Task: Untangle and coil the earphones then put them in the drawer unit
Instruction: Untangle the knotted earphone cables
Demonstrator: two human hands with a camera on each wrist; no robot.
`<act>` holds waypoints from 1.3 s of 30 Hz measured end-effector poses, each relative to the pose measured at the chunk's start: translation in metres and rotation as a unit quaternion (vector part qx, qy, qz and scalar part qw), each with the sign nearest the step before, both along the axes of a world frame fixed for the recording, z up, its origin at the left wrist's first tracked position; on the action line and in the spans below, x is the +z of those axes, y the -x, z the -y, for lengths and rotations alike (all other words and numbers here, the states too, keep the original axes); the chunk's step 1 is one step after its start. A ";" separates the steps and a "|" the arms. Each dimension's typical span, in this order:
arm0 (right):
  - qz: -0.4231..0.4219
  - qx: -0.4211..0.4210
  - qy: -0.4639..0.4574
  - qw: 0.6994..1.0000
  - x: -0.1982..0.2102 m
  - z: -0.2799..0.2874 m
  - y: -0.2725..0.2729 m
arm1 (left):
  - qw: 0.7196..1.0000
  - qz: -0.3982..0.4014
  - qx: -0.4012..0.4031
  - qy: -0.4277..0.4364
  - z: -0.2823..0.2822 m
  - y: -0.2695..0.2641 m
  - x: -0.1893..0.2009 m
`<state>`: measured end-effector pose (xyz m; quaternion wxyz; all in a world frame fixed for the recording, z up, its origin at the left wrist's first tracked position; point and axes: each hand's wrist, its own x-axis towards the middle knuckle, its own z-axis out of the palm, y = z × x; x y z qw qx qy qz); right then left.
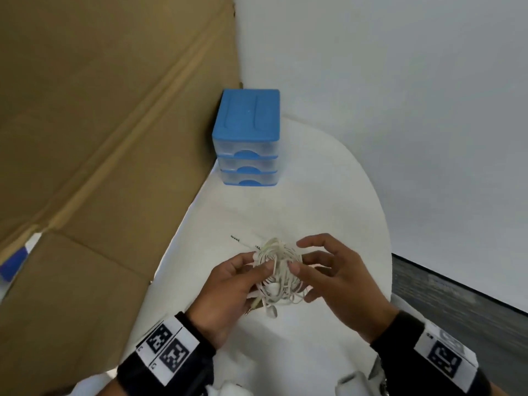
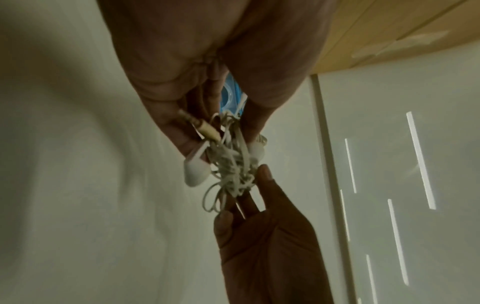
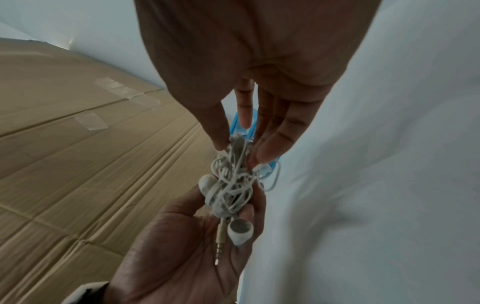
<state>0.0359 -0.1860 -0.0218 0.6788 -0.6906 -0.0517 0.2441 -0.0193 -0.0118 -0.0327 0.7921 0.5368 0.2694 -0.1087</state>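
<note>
A tangled bundle of white earphones (image 1: 278, 267) (image 2: 231, 162) (image 3: 231, 185) hangs just above the white round table (image 1: 328, 181). My left hand (image 1: 234, 281) (image 3: 176, 257) grips its lower part with curled fingers. An earbud (image 3: 240, 231) and the jack plug (image 3: 221, 240) stick out over the palm. My right hand (image 1: 325, 270) (image 3: 246, 61) pinches the top of the bundle between thumb and fingers. The blue drawer unit (image 1: 247, 138) stands at the far edge with its three clear drawers closed.
A large cardboard sheet (image 1: 100, 138) leans along the left side, right beside the drawer unit. A thin strand with dark marks (image 1: 235, 238) lies on the table beyond the bundle. The table edge (image 1: 383, 238) curves on the right, with dark floor (image 1: 457, 295) below.
</note>
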 end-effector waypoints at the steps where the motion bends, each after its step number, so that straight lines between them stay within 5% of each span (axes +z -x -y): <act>1: 0.008 0.005 0.002 1.000 0.002 0.001 0.004 | 1.000 0.004 0.001 0.012 0.002 0.003 0.003; 13: 0.026 -0.091 0.007 0.995 0.021 -0.003 -0.044 | 0.996 0.070 0.046 -0.021 0.014 -0.062 0.035; 19: -0.005 0.004 0.050 0.999 0.040 0.012 -0.021 | 0.999 0.051 0.007 0.016 0.001 -0.026 0.044; 24: 0.092 0.099 0.194 0.972 0.051 0.041 0.020 | 0.994 -0.015 0.067 0.083 0.007 0.020 0.037; 28: 0.130 0.126 0.154 0.971 0.053 0.038 0.044 | 0.998 0.025 0.052 0.023 0.033 0.026 0.040; 35: 0.116 -0.009 0.108 0.987 0.045 0.044 0.041 | 0.992 0.082 -0.073 -0.063 0.054 0.026 0.067; 39: 0.023 -0.043 0.005 0.999 0.041 0.049 0.042 | 0.984 0.114 -0.056 -0.126 0.053 0.031 0.072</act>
